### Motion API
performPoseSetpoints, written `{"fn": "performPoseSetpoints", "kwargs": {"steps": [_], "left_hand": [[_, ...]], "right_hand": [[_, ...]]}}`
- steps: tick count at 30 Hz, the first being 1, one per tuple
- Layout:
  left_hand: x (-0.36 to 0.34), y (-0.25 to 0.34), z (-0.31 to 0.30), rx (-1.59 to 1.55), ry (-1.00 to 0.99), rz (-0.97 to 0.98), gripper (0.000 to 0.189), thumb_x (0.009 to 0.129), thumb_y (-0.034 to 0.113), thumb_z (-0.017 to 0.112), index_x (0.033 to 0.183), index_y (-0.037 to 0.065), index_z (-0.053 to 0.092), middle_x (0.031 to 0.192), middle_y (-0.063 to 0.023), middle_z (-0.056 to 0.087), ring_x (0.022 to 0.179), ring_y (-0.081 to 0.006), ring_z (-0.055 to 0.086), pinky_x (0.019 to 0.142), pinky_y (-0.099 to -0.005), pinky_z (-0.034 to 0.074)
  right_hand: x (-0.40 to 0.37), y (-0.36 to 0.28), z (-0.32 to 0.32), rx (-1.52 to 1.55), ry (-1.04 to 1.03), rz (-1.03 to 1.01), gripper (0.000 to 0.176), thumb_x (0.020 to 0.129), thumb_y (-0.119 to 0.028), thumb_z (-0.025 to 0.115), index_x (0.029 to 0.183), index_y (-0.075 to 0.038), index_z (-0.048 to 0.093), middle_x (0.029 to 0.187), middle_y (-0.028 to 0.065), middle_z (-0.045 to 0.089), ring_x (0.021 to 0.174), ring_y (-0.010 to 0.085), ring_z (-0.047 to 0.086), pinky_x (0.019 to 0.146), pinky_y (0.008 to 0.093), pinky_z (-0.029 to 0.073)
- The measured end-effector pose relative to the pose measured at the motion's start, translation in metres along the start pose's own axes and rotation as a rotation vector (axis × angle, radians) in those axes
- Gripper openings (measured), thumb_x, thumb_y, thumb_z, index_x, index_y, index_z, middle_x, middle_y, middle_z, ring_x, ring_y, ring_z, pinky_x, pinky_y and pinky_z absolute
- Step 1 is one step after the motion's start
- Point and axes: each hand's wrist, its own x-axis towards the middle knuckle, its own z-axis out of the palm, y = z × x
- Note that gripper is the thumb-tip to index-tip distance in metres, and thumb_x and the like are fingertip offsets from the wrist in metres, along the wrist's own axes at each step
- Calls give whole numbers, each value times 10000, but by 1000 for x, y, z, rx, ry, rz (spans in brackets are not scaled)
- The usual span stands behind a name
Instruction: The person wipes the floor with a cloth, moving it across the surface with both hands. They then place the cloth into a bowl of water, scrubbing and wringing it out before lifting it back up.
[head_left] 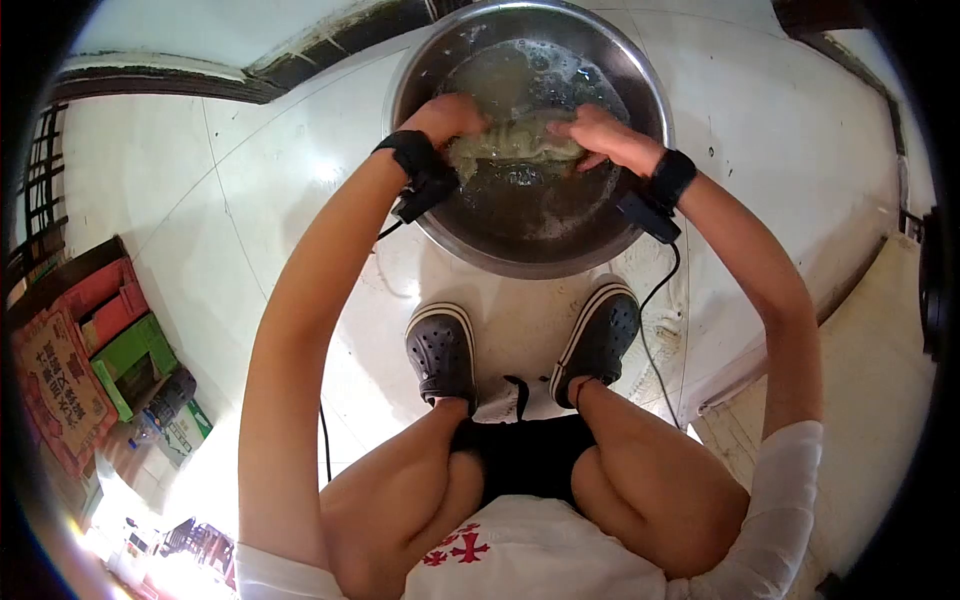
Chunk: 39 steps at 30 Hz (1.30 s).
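A wide metal basin (650,80) of murky, bubbly water stands on the floor in front of my feet. A greenish-beige wet cloth (525,138) lies bunched across the middle of it, partly in the water. My left hand (452,116) is closed on the cloth's left end, its fingertips partly hidden. At the other end, my right hand (604,137) grips the cloth between thumb and fingers. Both wrists wear black straps with small devices and cables.
Dark clogs (441,350) are on my feet, close to the basin's near rim. A cable (660,375) hangs from the right wrist. Cardboard boxes (65,385) stand at the left. A dark-edged wall base (270,80) runs behind the basin's left side.
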Motion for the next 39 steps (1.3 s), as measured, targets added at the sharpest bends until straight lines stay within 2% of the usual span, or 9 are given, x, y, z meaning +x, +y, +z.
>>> {"fn": "performPoseSetpoints", "kwargs": {"steps": [1, 4, 10, 13, 14, 19, 28, 34, 39], "left_hand": [[-4, 5, -4, -103, -20, -130, 501, 856, 418, 589, 911, -66, 704, 1002, -266, 686, 986, -413, 659, 911, -474, 512], [-9, 4, -12, 209, 129, 48, 577, 833, 402, 668, 1137, -88, 638, 1098, -281, 666, 1077, -392, 638, 933, -439, 511], [-48, 30, -9, -29, 476, 653, 828, 725, 205, 801, 1417, -15, 403, 1303, -272, 568, 1190, -382, 576, 1020, -427, 457], [-46, 36, 0, -159, 341, 581, 679, 759, 213, 753, 1346, -3, 490, 1231, -265, 608, 1149, -386, 597, 995, -441, 465], [-41, 35, 3, -107, 254, 520, 623, 774, 216, 731, 1317, 0, 512, 1217, -263, 614, 1134, -391, 601, 983, -447, 467], [0, 7, 25, -36, 52, 413, 401, 841, 238, 632, 1162, 0, 603, 1155, -255, 638, 1071, -413, 617, 927, -468, 478], [-4, 36, 15, 249, -116, 295, 542, 833, 243, 628, 1292, -30, 535, 1189, -305, 608, 1108, -433, 599, 977, -462, 463], [-37, 40, -3, -30, 448, 647, 924, 734, 283, 805, 1486, 42, 325, 1370, -227, 536, 1266, -393, 519, 1070, -432, 416], [-56, 71, -17, -348, 499, 884, 846, 721, 221, 840, 1430, 32, 419, 1377, -188, 532, 1272, -343, 520, 1081, -389, 408]], "right_hand": [[2, 1, -3, 19, 33, -87, 449, 878, -248, 693, 1167, 74, 574, 1129, 197, 620, 988, 272, 635, 826, 371, 531], [-10, -4, -11, 177, 117, -257, 519, 839, -237, 731, 1233, 47, 549, 1153, 176, 632, 1011, 245, 634, 824, 411, 535], [-68, -44, -18, 407, 69, -331, 458, 861, -222, 705, 1206, 36, 549, 1108, 152, 642, 983, 224, 648, 752, 366, 564], [-60, -38, -19, 590, 79, -243, 422, 887, -235, 683, 1183, 36, 552, 1086, 148, 641, 956, 240, 654, 723, 353, 577], [-44, -26, -32, 636, -163, -183, 338, 947, -228, 619, 1162, 24, 553, 1110, 146, 633, 956, 252, 647, 736, 367, 580], [-3, 3, -22, 881, -104, 206, 221, 1018, -195, 498, 1068, 2, 585, 1029, 139, 656, 886, 232, 631, 673, 330, 570], [21, 22, -9, 752, -4, 209, 220, 1030, -133, 418, 1113, 13, 559, 1154, 159, 611, 989, 252, 627, 810, 394, 594], [-30, -19, -25, 799, -64, 2, 203, 988, -162, 543, 1115, -12, 590, 1131, 136, 625, 1016, 258, 639, 834, 386, 600], [-91, -63, -15, 843, -116, -273, 293, 987, -207, 578, 1183, 11, 584, 1136, 122, 641, 1061, 239, 643, 891, 367, 593]]}}
